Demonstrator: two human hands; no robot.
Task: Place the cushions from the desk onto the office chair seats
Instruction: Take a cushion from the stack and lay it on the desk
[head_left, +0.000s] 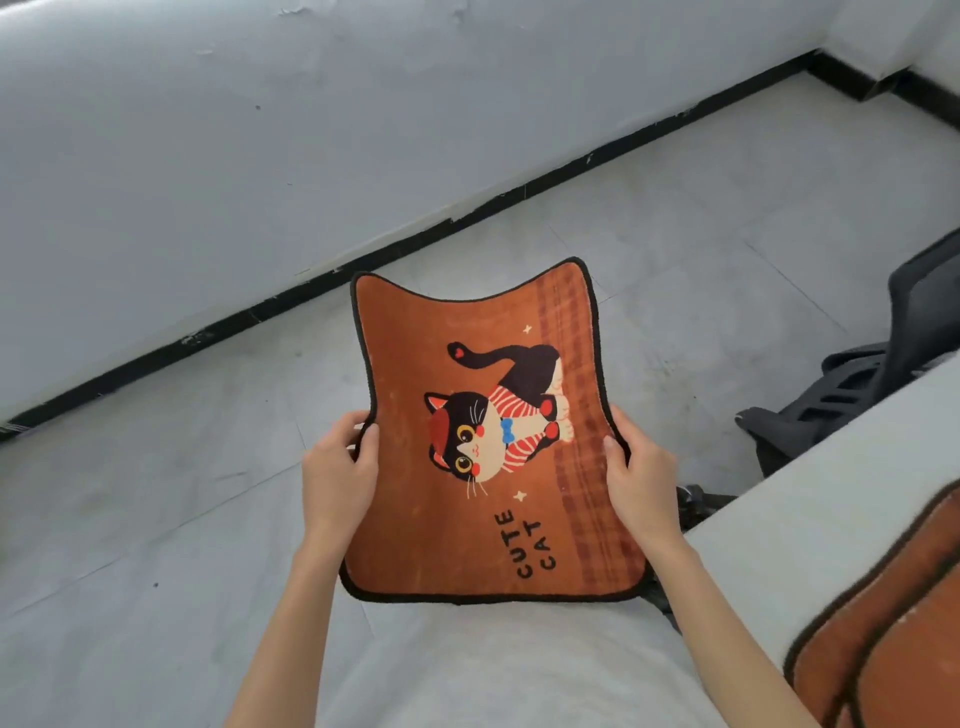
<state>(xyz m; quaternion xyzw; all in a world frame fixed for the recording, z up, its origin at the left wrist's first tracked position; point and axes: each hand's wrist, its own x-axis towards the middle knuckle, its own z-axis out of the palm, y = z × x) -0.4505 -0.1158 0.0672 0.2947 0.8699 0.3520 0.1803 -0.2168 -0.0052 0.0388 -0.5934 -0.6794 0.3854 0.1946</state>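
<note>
An orange cushion with a black border, a cartoon cat and the words "CUTE CAT" is held flat in the air over the floor at the centre. My left hand grips its left edge and my right hand grips its right edge. More orange cushions lie stacked on the grey desk at the lower right. A dark office chair shows partly at the right edge, behind the desk; its seat is hidden.
Grey tiled floor spreads to the left and ahead. A white wall with a black skirting board runs diagonally across the back. A chair base with a caster sits just beside the desk edge.
</note>
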